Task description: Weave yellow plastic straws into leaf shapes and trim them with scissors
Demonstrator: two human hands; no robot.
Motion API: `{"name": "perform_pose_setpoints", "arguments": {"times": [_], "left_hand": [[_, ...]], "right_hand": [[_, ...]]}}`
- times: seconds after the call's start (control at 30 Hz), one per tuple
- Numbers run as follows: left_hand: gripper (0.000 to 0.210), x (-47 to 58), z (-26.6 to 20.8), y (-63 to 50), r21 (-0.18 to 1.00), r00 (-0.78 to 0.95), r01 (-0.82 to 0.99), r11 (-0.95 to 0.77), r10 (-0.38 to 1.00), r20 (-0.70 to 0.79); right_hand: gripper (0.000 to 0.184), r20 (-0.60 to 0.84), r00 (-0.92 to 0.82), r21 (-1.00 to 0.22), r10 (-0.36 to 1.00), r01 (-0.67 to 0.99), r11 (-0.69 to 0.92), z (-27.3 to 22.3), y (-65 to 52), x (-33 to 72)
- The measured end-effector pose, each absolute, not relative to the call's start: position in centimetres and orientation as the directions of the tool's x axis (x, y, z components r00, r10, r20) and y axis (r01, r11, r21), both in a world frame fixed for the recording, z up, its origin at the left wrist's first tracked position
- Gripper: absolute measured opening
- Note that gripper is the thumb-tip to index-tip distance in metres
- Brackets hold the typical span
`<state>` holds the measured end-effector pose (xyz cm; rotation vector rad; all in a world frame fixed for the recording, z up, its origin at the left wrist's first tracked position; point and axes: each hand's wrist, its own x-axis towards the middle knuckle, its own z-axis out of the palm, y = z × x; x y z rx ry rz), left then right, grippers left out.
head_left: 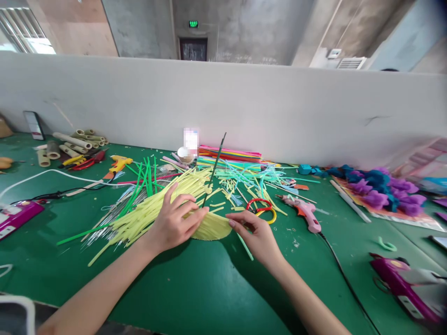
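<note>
Between my hands is a pale yellow fan-shaped piece (213, 227), apparently made of fuzzy pipe cleaners side by side. A dark green stem (217, 163) rises from it, tilted to the right. My left hand (174, 221) is closed at the piece's left side near the foot of the stem, its fingertips partly hiding both. At the right edge, thumb and forefinger of my right hand (256, 235) pinch the piece. Loose yellow pipe cleaners (139, 216) are heaped beside and behind my left hand. Red-and-yellow-handled scissors (267, 215) lie just beyond my right hand.
A pink glue gun (303, 211) with a trailing cord lies to the right, a yellow one (120, 163) at left. Purple and teal fuzzy flowers (379, 188) rest far right. Purple power strips (23, 217) flank the green table (188, 288). Bamboo pieces (77, 144) lie by the white partition (139, 102).
</note>
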<state>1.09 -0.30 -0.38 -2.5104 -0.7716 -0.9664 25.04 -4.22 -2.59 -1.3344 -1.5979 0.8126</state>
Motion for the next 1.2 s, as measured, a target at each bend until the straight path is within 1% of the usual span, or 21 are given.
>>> {"name": "perform_pose_setpoints", "arguments": {"times": [0.07, 0.13, 0.3, 0.47, 0.6, 0.8, 1.03, 1.2], "left_hand": [[0.028, 1.1, -0.6, -0.5, -0.116, 0.615, 0.606, -0.787, 0.372, 0.695], [0.029, 1.2, -0.7, -0.6, -0.098, 0.595, 0.616, -0.782, 0.379, 0.709], [0.038, 2.0, -0.5, -1.0, 0.005, 0.538, 0.643, -0.765, 0.457, 0.709], [0.023, 2.6, -0.4, -1.3, 0.124, 0.458, 0.675, -0.728, 0.544, 0.703], [0.016, 2.7, -0.2, -1.4, 0.178, 0.428, 0.675, -0.717, 0.575, 0.697], [0.013, 2.6, -0.1, -1.3, 0.206, 0.418, 0.670, -0.713, 0.593, 0.688], [0.015, 2.5, -0.1, -1.3, 0.177, 0.449, 0.682, -0.709, 0.598, 0.664], [0.016, 2.3, -0.1, -1.1, 0.166, 0.457, 0.687, -0.708, 0.598, 0.659]], "right_hand": [[0.017, 0.172, -0.016, -0.919, 0.985, 0.358, 0.166, -2.8, -4.2, 25.0], [0.016, 0.160, -0.017, -0.933, 0.987, 0.324, 0.156, -2.8, -4.3, 24.9], [0.015, 0.202, -0.035, -0.925, 0.979, 0.322, 0.202, -2.6, -4.6, 24.5], [0.015, 0.215, -0.018, -0.914, 0.976, 0.348, 0.208, -2.4, -4.7, 24.2], [0.016, 0.247, 0.014, -0.884, 0.969, 0.412, 0.220, -2.4, -4.7, 24.1], [0.016, 0.264, 0.032, -0.847, 0.964, 0.486, 0.216, -2.2, -4.5, 24.5], [0.017, 0.250, 0.034, -0.810, 0.968, 0.555, 0.190, -2.0, -4.7, 24.7], [0.016, 0.288, -0.005, -0.770, 0.958, 0.593, 0.235, -1.7, -5.2, 24.6]]}}
